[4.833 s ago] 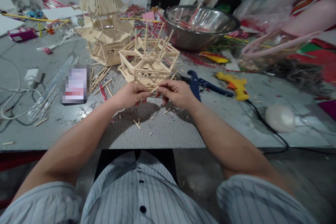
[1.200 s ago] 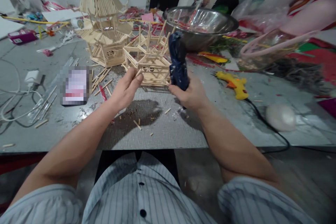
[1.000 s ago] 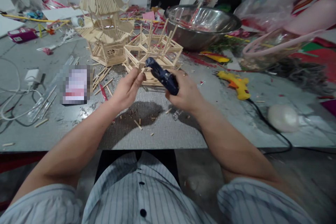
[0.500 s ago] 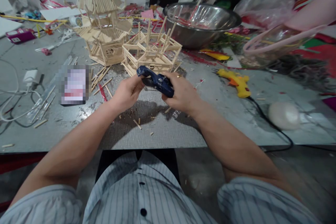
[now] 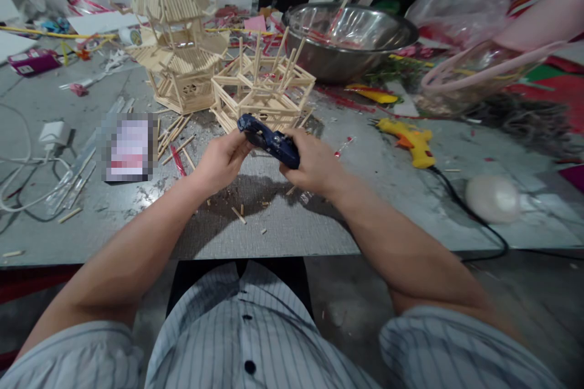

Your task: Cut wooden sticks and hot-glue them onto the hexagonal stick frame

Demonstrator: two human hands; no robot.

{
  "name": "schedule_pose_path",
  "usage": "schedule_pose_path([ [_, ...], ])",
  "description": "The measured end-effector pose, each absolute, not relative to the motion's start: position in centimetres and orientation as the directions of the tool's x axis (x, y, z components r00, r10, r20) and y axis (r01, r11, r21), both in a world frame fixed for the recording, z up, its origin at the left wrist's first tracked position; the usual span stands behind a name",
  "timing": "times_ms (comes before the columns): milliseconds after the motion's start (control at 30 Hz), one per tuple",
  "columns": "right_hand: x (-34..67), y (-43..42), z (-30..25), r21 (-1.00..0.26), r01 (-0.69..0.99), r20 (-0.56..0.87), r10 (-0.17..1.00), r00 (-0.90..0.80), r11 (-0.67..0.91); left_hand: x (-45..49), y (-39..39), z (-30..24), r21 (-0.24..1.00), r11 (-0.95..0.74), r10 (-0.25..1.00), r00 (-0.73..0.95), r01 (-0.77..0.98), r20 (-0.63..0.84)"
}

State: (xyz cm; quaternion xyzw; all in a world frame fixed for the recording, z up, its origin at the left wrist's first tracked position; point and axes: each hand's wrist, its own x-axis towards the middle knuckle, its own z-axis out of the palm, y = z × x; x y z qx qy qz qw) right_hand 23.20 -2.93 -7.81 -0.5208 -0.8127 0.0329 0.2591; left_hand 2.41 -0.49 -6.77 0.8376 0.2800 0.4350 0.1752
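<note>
My right hand point(image 5: 314, 164) is wrapped round a dark blue hand tool point(image 5: 276, 146) with a hooked, rounded end, perhaps a cutter. It is held just above the table, in front of the stick frame. At the tool's left end, the fingers of my left hand point(image 5: 223, 158) are pinched together; whatever they grip is hidden. Directly behind is a six-sided frame of thin wooden sticks point(image 5: 262, 82), with several sticks standing upright from it. To its left rises a taller stick pagoda point(image 5: 176, 55) with a pointed roof.
A yellow glue gun point(image 5: 410, 141) lies right, its black cord running over the table edge. Behind stands a steel bowl point(image 5: 337, 61). On the left are a phone point(image 5: 130, 149), a white charger point(image 5: 55, 134) and loose sticks point(image 5: 171, 137). Stick offcuts point(image 5: 238, 215) lie near the front.
The dark blue tool has tilted slightly and shifted a little left in my right hand. My left hand stays at its end, and the things on the table have not moved.
</note>
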Motion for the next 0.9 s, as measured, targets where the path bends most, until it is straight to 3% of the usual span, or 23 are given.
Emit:
schedule_pose_path([
  [500, 22.0, -3.9, -6.9, -0.301, 0.900, 0.268, 0.933, -0.239, 0.317, 2.4, -0.8, -6.5, 0.565, -0.700, 0.714, 0.453, 0.437, 0.534],
  [900, 21.6, -3.9, -6.6, -0.260, 0.928, 0.186, 0.957, -0.224, 0.267, 2.6, -0.2, -7.3, 0.564, -0.687, 0.726, 0.423, 0.458, 0.542],
])
